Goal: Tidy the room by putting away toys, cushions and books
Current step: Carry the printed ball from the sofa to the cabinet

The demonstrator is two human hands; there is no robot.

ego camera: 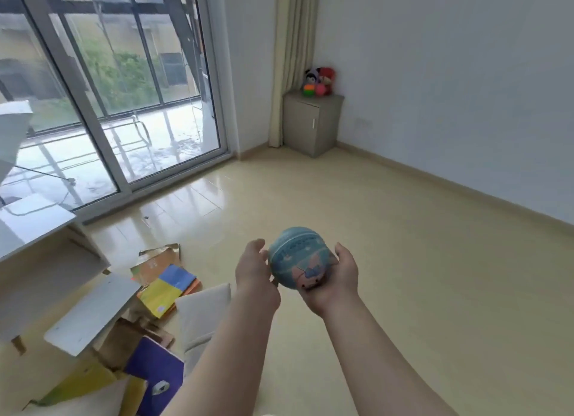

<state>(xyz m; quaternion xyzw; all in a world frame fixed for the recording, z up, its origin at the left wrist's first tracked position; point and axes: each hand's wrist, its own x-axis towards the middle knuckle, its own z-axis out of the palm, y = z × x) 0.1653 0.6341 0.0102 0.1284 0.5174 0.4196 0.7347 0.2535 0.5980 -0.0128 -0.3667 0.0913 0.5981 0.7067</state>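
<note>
Two hands are out in front of us. What do we hold?

We hold a ball (298, 258). It is blue with a pink picture on it. It is up in the air over the floor (403, 260), between our hands.

Which hand has it?

Our right hand (337, 279). It sits under the ball and at its right side, and its grip is curled round the ball.

And our left hand (254, 269)?

It is just beside the ball, on the left. Its grip is loose, with the fingers only a little bent. We cannot tell if they touch the ball.

What lies on the floor by us?

Lots of books, down on our left. We see a yellow and blue book (169, 286), and a purple book (155, 372) closer to us. A white cushion (205, 313) lies just beside them, right by our left arm.

Is there a table?

Yes, a white table (28, 226) stands at the far left, next to the big glass door (124, 89).

And far away?

We see a little grey cabinet (312, 123) in the corner, beside the curtain (292, 58). Some soft toys (320, 81) sit on top of it, well apart from our ball.
</note>
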